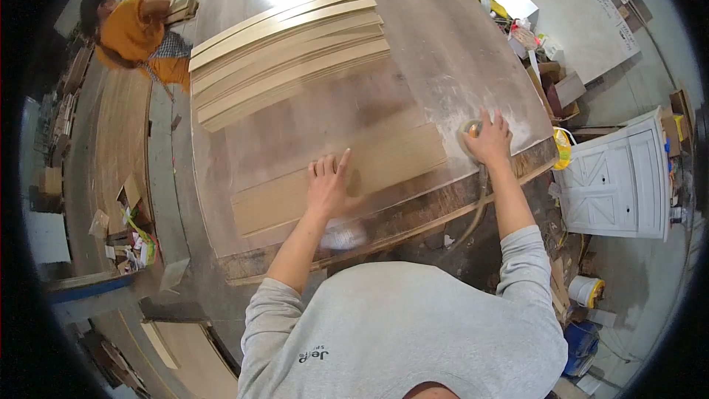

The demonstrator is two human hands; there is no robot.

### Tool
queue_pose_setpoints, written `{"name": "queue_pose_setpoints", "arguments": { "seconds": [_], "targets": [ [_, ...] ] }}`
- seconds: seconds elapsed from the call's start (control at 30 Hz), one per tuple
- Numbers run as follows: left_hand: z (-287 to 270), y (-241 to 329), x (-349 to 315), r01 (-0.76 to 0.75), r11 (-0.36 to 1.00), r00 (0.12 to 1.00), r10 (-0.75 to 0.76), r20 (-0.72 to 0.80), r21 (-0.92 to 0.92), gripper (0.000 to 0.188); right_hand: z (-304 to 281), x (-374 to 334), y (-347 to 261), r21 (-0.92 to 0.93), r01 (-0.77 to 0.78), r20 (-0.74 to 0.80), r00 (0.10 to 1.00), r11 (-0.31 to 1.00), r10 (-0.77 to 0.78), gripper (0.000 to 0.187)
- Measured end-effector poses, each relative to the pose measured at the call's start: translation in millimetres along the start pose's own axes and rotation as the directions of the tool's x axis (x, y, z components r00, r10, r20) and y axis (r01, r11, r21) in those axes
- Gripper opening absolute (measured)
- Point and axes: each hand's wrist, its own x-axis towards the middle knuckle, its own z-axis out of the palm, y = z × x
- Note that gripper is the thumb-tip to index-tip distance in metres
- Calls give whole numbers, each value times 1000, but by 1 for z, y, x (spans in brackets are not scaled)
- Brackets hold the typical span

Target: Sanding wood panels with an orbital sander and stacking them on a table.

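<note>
Seemingly midway: pale strips [288, 52] lie stacked beyond my left hand [327, 186], its fingers spread on flat boards [399, 159]; which are finished, I can't tell. My right hand [490, 142] grips a round tool [473, 130] by their right end. Dark lettering [314, 355] marks my shirt [413, 318]; writing on the far-right pale sheet [561, 29] is too small.

Boards [399, 155] lie nr the front edge of the table [473, 37], L hand [327, 186] on top, R hand [490, 142] on a handheld tool [473, 131] just past their R end. Slats [288, 52] piled behind 'em, cabinet [613, 181] R of the table, co-worker [134, 33] off L.
</note>
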Motion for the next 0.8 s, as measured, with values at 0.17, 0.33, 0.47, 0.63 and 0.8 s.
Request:
{"name": "queue_pose_setpoints", "arguments": {
  "seconds": [0.17,0.33,0.47,0.63,0.8],
  "targets": [
    [-9,-3,-2,21,1000,999,-21,26,16,119,59,-22,-83,221,741,-26,654,634,-756,106],
    [-2,-3,6,37,998,999,-36,20,-42,118,44,-32,-123,258,750,80,612,609,-787,111],
    [-15,-37,-20,53,998,996,-51,72,-23,122,46,-30,-116,258,752,92,605,606,-791,111],
    [-38,-118,-90,100,992,994,-96,-54,74,127,48,-27,-117,271,763,85,588,587,-804,107],
    [-30,-136,-99,43,999,995,-43,-92,-7,124,32,23,-93,242,526,70,829,816,-555,91]
  ]
}}
